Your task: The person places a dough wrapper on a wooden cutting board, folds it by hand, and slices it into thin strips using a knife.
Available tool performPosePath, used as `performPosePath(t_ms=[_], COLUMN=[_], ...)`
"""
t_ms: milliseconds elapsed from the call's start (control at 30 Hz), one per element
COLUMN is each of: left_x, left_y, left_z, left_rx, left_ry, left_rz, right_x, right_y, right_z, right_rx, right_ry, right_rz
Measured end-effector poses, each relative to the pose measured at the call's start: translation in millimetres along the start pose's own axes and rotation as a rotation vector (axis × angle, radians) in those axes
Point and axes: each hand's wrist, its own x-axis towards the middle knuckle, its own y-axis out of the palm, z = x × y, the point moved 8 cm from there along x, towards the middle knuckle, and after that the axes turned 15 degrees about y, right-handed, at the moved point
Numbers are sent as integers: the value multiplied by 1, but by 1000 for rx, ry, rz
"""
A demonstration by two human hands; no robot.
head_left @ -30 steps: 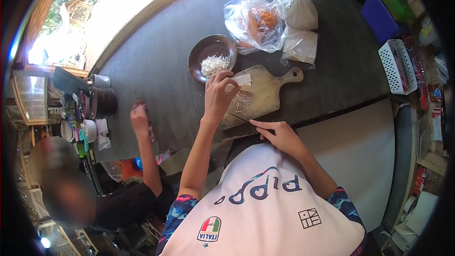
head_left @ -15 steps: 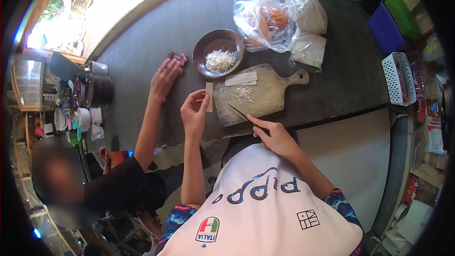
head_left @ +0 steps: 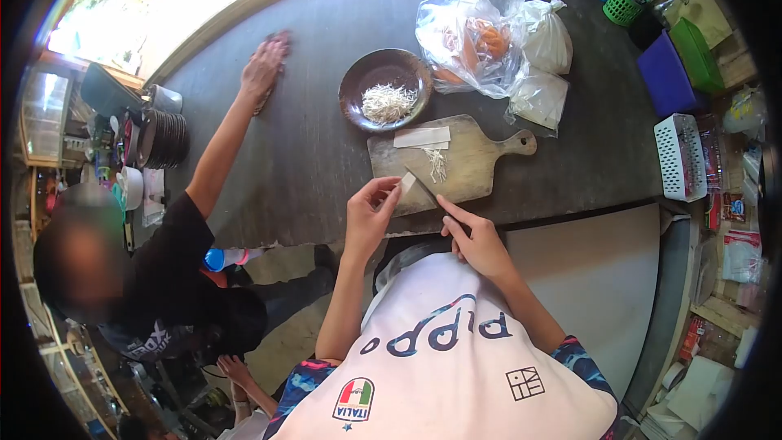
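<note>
My left hand [head_left: 375, 210] pinches a pale flat strip [head_left: 409, 182] between thumb and fingers, over the near left edge of the wooden cutting board [head_left: 475, 167]. My right hand [head_left: 479, 243] is closed round the handle of a knife [head_left: 423, 187], its blade right beside the strip. More pale flat strips [head_left: 422, 137] lie stacked at the board's far side, with a small pile of thin cut sticks [head_left: 438, 165] just below them. Behind the board, a dark brown bowl [head_left: 349, 80] holds a heap of white shreds [head_left: 389, 103].
A clear plastic bag [head_left: 440, 28] with orange contents and a white bag [head_left: 547, 37] stand behind the board. At left, a co-worker's hand [head_left: 262, 65] presses a cloth [head_left: 281, 39] on the table. Stacked dark plates [head_left: 163, 138] and a white basket [head_left: 678, 159] sit at the sides.
My left hand has brought the strip rightward and down, from upright beside the board to the knife blade. The co-worker's hand has moved the cloth farther away and left.
</note>
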Motion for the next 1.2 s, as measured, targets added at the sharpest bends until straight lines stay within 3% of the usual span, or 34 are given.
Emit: performPosePath(t_ms=[67,100,200,300,1067,1200], left_x=[0,0,2,1,-7,-8], left_y=[4,4,10,24,47,48], left_z=[-5,-5,-41,-42,-32,-32], left_rx=[74,194,703,742,720,733], left_ry=[20,52,459,532,562,566], left_rz=[41,67,-5,52,186,190], right_x=[0,0,-3,-13,-21,-23], right_y=[-6,-9,-14,-12,-1,4], right_z=[0,3,5,12,6,6], right_rx=[6,-68,-283,-454,-580,-731], right_ry=[22,-71,-288,-349,-327,-331], right_rz=[-70,-118,-262,-381,-377,-402])
